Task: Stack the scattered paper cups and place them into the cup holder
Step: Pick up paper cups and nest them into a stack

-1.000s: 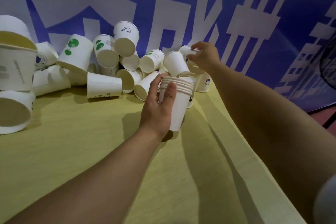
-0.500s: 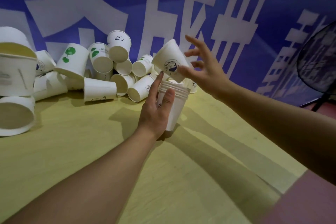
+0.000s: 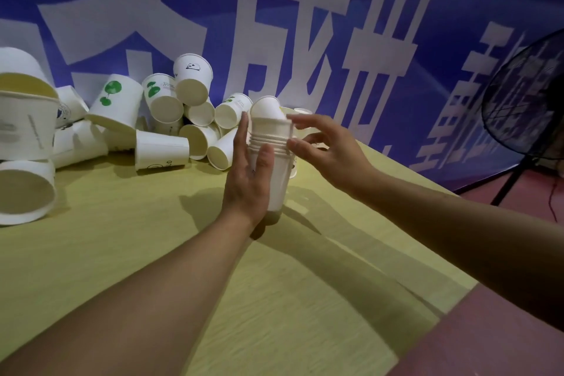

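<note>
From the head view, the left hand [image 3: 248, 180] grips the stack [image 3: 270, 168] of nested cups upright just above the table [image 3: 122, 253], thumb curled round its near side and the fingers [image 3: 241, 137] reaching up along the far side. A fresh cup [image 3: 268, 117] sits in the top of the stack, not yet pushed home; its rim stands proud of the ringed rims below. The right hand [image 3: 323, 149] is at the stack's right side, fingers spread and loosely bent, fingertips touching or nearly touching the new cup's rim. I cannot tell if they have hold of it; it looks more like a light touch than a grip.

The pile [image 3: 171, 119] of loose cups lies just behind and to the left, against the blue banner [image 3: 335, 24]. Bigger tubs [image 3: 24, 137] sit at the far left, a fan [image 3: 528, 101] at the right. No cup holder is in view.

The step in hand looks like seating this cup. Next, I'd judge, press it down square, then reach the right hand back to the pile for another, while the left holds the stack upright.
</note>
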The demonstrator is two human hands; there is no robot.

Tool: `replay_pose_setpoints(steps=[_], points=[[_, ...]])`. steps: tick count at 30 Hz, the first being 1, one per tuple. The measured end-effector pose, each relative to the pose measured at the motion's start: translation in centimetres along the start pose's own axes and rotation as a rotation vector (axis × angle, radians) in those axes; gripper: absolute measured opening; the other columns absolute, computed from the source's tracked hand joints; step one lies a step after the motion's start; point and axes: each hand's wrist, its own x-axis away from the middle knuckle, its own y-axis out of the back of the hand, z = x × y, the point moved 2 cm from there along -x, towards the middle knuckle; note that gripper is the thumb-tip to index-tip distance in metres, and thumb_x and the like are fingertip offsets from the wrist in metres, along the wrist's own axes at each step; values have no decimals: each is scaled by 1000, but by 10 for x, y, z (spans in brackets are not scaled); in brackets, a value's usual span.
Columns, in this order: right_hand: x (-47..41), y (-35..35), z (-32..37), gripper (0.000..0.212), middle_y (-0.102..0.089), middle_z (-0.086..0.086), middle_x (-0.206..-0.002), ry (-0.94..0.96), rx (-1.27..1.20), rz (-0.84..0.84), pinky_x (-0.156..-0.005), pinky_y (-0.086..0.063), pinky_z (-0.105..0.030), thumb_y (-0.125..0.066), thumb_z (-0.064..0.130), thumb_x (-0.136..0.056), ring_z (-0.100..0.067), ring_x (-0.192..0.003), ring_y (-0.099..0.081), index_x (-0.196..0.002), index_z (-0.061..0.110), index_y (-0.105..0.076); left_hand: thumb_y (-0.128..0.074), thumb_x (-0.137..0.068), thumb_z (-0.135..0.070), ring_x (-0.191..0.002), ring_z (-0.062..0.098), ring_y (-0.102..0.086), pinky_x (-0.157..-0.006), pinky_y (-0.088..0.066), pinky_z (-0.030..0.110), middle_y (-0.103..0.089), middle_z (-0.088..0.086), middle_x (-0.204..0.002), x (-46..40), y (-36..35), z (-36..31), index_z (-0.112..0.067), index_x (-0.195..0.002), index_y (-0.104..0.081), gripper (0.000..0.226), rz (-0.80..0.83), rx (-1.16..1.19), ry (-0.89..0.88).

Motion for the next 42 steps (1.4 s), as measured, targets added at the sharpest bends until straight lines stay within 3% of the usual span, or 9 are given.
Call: replay_pose_setpoints(steps=[5,9,15,23,28,33,36,39,42], points=[[-6,-8,-15,37,-53,11,-126,-25,73,-32,-71,-51,-11,-64,35,-93,-2,-96,-58,-130,35,-58,-38,-89,-66,-116,16,-58,-88,-49,27,-53,-11,-139,-5,6,7,-51,-142,-35,55,-202,-21,98],[-25,-11,-40,45,-53,7,-127,-136,202,-141,-79,-47,-19,-68,32,-92,-11,-101,-56,-135,29,-55,-36,-88,-68,-114,21,-60,-90,-51,39,-56,-8,-141,-6,11,10,-53,-139,-31,54,-327,-69,147],[-43,-28,-62,28,-51,2,-136,-203,327,-103,-97,-50,-33,-73,34,-87,-14,-109,-51,-112,29,-63,-37,-90,-66,-112,21,-60,-86,-49,35,-54,-7,-142,-7,11,12,-50,-142,-32,55,-326,-81,135],[-41,-20,-47,15,-55,1,-139,-205,364,-70,-85,-39,-21,-73,28,-88,-10,-107,-46,-89,18,-61,-40,-100,-57,-108,20,-59,-83,-49,34,-54,-3,-139,-8,10,13,-46,-144,-33,46,-286,-73,134],[-26,-6,-45,22,-58,0,-133,-179,395,-32,-87,-47,-23,-74,30,-87,-17,-112,-53,-81,23,-54,-36,-92,-65,-102,22,-61,-76,-53,36,-55,0,-137,-8,10,13,-47,-142,-32,54,-250,-65,139],[-9,12,-43,44,-48,8,-113,-206,414,-8,-80,-52,-24,-80,21,-81,-16,-102,-52,-107,23,-46,-38,-89,-64,-99,22,-63,-73,-53,33,-59,-1,-129,-8,8,10,-46,-140,-37,54,-223,-51,125],[-3,21,-48,66,-51,2,-114,-294,437,158,-75,-55,-22,-81,24,-80,-19,-96,-57,-130,27,-39,-42,-88,-68,-97,25,-66,-77,-59,48,-62,-1,-122,-7,7,9,-54,-131,-38,45,-174,-44,114],[3,26,-55,85,-45,-3,-131,-378,463,365,-93,-54,-34,-78,26,-84,-21,-108,-56,-148,38,-24,-43,-87,-68,-92,24,-67,-75,-60,52,-64,-1,-117,-6,6,8,-54,-129,-40,44,-143,-51,98],[5,28,-58,83,-39,-4,-141,-419,469,461,-105,-49,-45,-76,29,-86,-24,-119,-49,-148,46,-23,-44,-89,-65,-89,22,-68,-72,-61,50,-64,-2,-114,-5,5,6,-51,-131,-40,45,-115,-32,95]])
